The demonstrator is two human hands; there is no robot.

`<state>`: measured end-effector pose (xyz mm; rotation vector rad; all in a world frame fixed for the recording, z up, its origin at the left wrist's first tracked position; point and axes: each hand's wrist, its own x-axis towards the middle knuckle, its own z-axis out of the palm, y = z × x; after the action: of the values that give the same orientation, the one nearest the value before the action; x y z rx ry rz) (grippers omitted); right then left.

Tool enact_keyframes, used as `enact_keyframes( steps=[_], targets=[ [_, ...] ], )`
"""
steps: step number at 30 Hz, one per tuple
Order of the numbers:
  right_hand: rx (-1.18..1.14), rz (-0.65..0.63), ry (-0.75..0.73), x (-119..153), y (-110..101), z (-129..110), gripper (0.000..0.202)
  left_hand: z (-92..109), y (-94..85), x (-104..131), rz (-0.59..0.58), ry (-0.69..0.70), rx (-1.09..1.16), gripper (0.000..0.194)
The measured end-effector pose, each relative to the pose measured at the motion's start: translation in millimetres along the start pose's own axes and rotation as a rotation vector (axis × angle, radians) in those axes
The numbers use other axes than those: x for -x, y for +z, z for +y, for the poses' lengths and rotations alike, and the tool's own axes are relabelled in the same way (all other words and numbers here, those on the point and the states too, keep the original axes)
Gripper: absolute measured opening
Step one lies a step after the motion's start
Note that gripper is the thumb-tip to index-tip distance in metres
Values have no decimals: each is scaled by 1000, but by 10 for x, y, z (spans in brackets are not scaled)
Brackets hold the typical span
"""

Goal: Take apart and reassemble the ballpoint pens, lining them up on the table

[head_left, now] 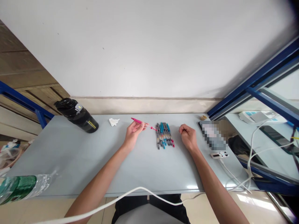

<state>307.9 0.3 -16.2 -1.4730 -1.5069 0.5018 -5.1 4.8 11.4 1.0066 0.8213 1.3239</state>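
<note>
A pink pen with a clear barrel is pinched between the thumb and fingers of my left hand, a little left of the middle of the table. It slants down to the right, its pink-marked end near a row of pens. Several grey, blue and pink-tipped pens lie there side by side, pointing roughly away from me. On the other side of that row, my right hand rests on the table closed in a fist, apart from the pens. Nothing sticks out of it.
A black drink bottle and a crumpled white tissue are at the left. A green-labelled plastic bottle lies near left. At the right are a phone, a white device and a cable. Another white cable crosses the front.
</note>
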Motion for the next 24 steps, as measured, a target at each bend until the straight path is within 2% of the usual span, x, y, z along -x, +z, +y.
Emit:
enact_keyframes(
  steps=[3, 5, 7, 10, 12, 13, 15, 19, 24],
  targets=[
    [-53, -27, -37, 14, 39, -136, 16, -13, 30, 34, -9, -8, -104, 32],
    [-119, -91, -85, 27, 88, -331, 15, -26, 55, 61, -31, -41, -117, 32],
    [-157, -258, -100, 41, 158, -596, 21, -39, 85, 88, -60, -72, -102, 33],
    [-207, -536, -31, 52, 314, -1004, 38, -49, 128, 115, -88, -70, -63, 31],
    [-227, -714, -21, 45, 447, -1188, 45, -53, 138, 114, -90, -53, -64, 29],
    [-225, -728, -27, 38, 516, -1236, 46, -56, 134, 107, -78, -42, -80, 28],
    [-209, -674, -69, 25, 643, -1247, 48, -62, 112, 83, -21, -7, -118, 27],
    [-159, -513, -120, 48, 775, -1057, 49, -78, 45, 27, 93, 9, -66, 35],
    [-82, -536, -181, 132, 738, -873, 46, -89, 6, 4, 25, -39, 48, 37]
  ],
)
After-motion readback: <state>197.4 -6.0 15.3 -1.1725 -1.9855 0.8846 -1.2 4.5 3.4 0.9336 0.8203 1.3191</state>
